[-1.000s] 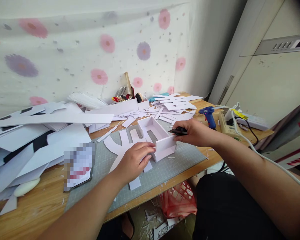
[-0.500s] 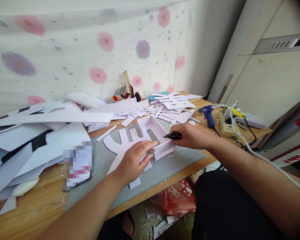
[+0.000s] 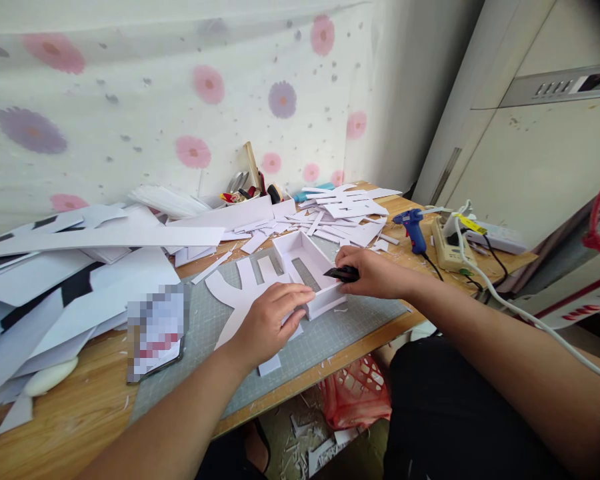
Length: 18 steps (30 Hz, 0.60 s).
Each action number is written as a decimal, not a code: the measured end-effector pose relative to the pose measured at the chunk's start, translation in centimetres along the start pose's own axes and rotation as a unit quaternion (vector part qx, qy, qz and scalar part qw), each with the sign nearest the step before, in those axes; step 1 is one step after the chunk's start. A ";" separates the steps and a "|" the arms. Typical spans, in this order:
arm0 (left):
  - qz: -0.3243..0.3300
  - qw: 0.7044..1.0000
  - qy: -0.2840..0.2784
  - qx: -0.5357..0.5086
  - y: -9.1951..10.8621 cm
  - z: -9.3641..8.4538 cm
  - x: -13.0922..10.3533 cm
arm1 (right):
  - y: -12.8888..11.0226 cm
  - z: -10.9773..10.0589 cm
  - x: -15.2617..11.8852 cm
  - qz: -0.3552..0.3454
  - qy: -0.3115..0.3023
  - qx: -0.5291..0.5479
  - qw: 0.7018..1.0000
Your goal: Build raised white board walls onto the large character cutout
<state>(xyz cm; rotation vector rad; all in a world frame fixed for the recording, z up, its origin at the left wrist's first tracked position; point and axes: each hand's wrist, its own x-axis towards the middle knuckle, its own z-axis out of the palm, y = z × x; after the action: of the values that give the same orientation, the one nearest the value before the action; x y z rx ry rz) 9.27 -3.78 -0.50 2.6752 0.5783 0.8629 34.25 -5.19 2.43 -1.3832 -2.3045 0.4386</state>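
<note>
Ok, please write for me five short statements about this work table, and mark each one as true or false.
1. The right hand holds a black cutter. True.
2. The blue glue gun is on the cutting mat. False: it is on the wooden table, to the right of the mat.
3. The left hand touches the white box. True.
4. The red basket is on the table. False: it is below the table edge.
5. The cloth behind the table has flowers. True.
</note>
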 end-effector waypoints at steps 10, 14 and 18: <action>0.003 1.000 -0.015 0.010 -0.2 0.0 -0.1 | 0.2 0.3 0.1 -0.014 -0.008 0.013 1.000; 0.006 1.000 -0.018 0.018 -0.1 0.0 -0.1 | 0.0 0.2 0.1 -0.014 -0.018 -0.005 1.000; 0.006 1.000 -0.016 0.021 0.1 0.1 0.0 | -0.2 0.0 0.2 -0.012 -0.032 -0.011 0.999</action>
<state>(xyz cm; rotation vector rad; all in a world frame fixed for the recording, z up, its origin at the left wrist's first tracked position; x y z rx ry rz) 9.40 -3.86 -0.56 2.7269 0.5804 0.8194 34.00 -5.13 2.60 -1.3686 -2.3819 0.4559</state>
